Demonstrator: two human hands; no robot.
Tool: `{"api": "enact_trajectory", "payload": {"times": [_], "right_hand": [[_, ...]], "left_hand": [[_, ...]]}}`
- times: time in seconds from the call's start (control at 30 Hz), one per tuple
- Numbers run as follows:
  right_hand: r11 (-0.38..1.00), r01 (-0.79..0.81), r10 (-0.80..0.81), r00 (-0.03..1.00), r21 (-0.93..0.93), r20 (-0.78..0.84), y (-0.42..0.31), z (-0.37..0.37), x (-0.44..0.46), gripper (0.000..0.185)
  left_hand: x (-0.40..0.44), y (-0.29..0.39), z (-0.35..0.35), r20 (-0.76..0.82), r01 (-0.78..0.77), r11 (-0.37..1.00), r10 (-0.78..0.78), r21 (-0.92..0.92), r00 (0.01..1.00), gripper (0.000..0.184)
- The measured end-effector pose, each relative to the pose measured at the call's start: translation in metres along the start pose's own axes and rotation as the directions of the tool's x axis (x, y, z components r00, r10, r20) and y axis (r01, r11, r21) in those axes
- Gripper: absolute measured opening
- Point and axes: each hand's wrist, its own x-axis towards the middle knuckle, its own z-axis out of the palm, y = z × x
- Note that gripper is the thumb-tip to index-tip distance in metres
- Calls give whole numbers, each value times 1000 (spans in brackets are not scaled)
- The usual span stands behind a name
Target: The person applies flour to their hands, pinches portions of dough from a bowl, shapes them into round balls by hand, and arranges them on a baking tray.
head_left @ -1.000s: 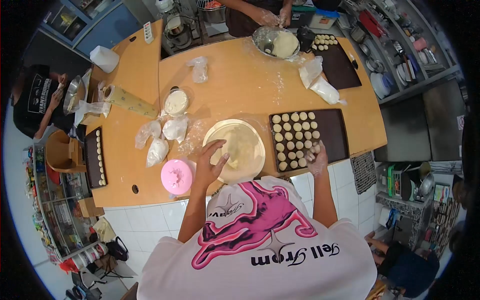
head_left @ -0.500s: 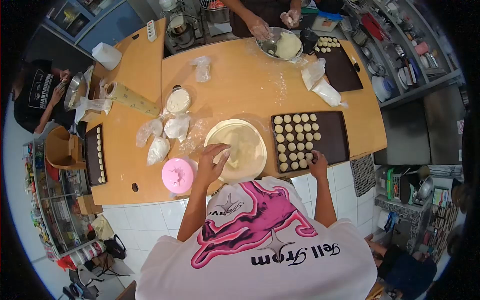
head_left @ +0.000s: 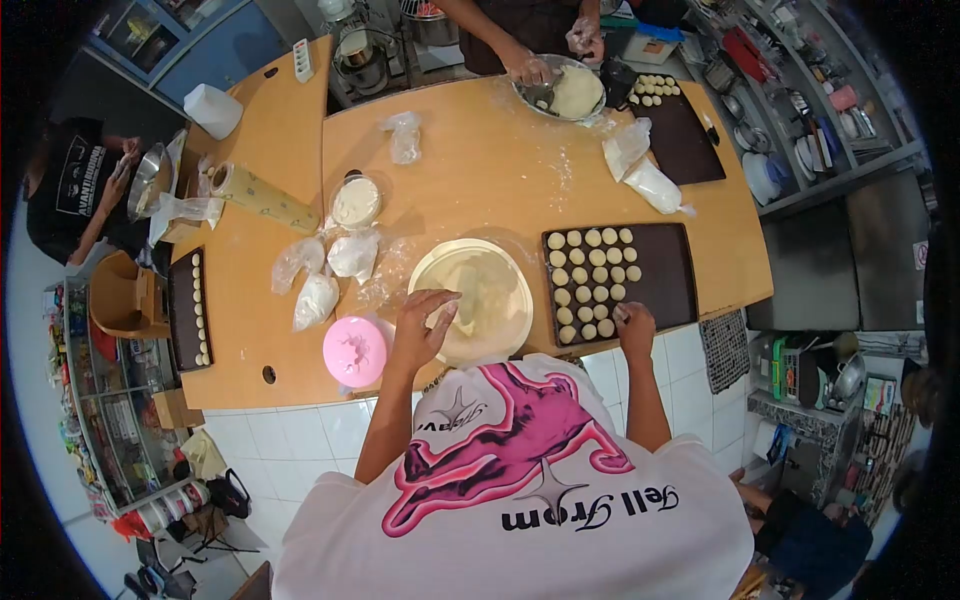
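Observation:
Over the wide round bowl (head_left: 418, 268), my left hand (head_left: 424, 325) is curled around what looks like a pale piece of dough (head_left: 441, 314). The bowl's inside is pale and dusted. At the front of the near dark baking tray (head_left: 665, 270), my right hand (head_left: 636, 328) has its fingertips pinched on a small dough ball (head_left: 622, 312), partly hidden by the fingers. Rows of round dough balls (head_left: 594, 237) fill the tray's left part. A pink lidded container (head_left: 356, 352) stands left of my left forearm.
Flour bags (head_left: 317, 301), a tub of white powder (head_left: 357, 202) and a wrap roll (head_left: 262, 198) lie to the left. Across the table a co-worker's hands (head_left: 530, 70) work at a dough bowl (head_left: 577, 92). Another tray (head_left: 685, 135) stands far right; another person (head_left: 75, 190) works far left.
My right hand has shifted slightly, with its fingertips lifted a little off the tray's front row. My left hand stays over the bowl. The co-worker's hands have moved.

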Motion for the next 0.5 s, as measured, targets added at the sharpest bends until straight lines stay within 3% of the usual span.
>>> {"api": "enact_trajectory", "payload": {"times": [0.33,0.43,0.5], "right_hand": [[993,113,-114,992,-26,-50,-2,-3,-2,28],[973,-145,132,988,181,81,2,-6,2,29],[974,-117,99,990,194,101,12,-7,4,30]], "left_hand": [[-1,0,1,-1,40,998,-40,-44,999,19],[-1,0,0,-10,38,999,-38,-24,999,19],[-1,-1,0,-19,32,999,-32,-10,999,20]]}}
